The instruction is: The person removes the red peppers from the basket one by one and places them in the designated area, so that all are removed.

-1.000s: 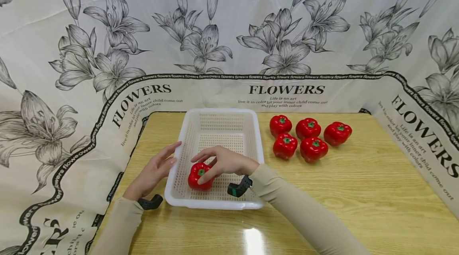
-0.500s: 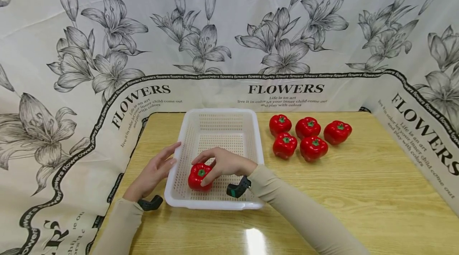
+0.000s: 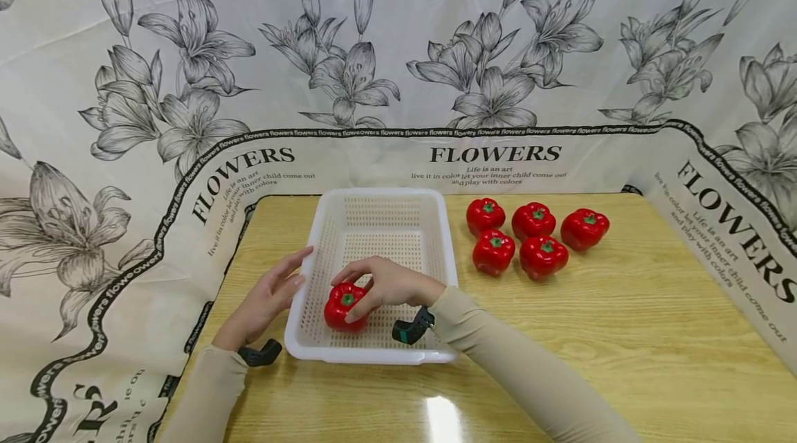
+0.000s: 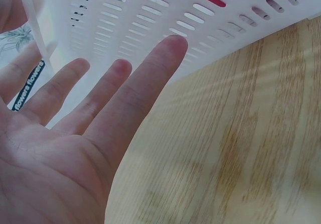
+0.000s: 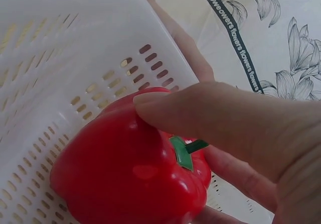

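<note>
My right hand [image 3: 392, 284] grips a glossy red bell pepper [image 3: 342, 315] with a green stem, low inside the near left part of a white perforated basket [image 3: 373, 356]. In the right wrist view the thumb lies across the pepper [image 5: 120, 169] beside its stem, and the other fingers are partly hidden behind it. My left hand [image 3: 264, 301] is at the outside of the basket's left wall, its fingertips up at the rim. Its fingers [image 4: 135, 93] look fairly straight against the slotted wall [image 4: 150, 23] in the left wrist view.
Right of the basket, several more red bell peppers [image 3: 544, 257] stand grouped on the wooden table [image 3: 623, 332]. A white cloth with flower drawings [image 3: 498, 69] hangs behind and along both sides. Each wrist wears a black device [image 3: 414, 327].
The right fingers have drawn in on the pepper since a second ago, and the pepper has hardly shifted. The left hand stays at the basket's rim.
</note>
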`<action>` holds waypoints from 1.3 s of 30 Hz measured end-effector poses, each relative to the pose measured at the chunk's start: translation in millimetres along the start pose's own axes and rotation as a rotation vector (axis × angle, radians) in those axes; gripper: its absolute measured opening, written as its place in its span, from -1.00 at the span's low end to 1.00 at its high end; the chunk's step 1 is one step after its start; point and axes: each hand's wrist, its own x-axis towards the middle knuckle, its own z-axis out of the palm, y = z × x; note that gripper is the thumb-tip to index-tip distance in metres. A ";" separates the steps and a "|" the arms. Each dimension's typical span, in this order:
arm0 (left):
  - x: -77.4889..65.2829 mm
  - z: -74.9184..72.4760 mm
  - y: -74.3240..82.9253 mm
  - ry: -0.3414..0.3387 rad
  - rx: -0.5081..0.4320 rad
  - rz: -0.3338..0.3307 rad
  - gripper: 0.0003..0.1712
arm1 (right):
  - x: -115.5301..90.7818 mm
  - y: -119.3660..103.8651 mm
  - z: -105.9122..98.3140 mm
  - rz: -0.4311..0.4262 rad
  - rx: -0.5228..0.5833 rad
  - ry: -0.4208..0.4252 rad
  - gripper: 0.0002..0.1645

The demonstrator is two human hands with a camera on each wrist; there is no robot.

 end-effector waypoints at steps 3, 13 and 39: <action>-1.1 0.5 1.2 0.001 -0.004 0.000 -0.33 | -0.2 -0.9 0.6 0.006 0.002 0.000 -0.32; -0.8 0.4 0.9 -0.007 0.000 0.020 -0.32 | -0.3 -4.0 0.3 -0.008 -0.038 0.020 -0.30; -0.9 -0.7 2.4 -0.011 -0.020 0.012 -0.34 | -26.1 -25.2 -18.2 -0.017 -0.036 0.139 -0.29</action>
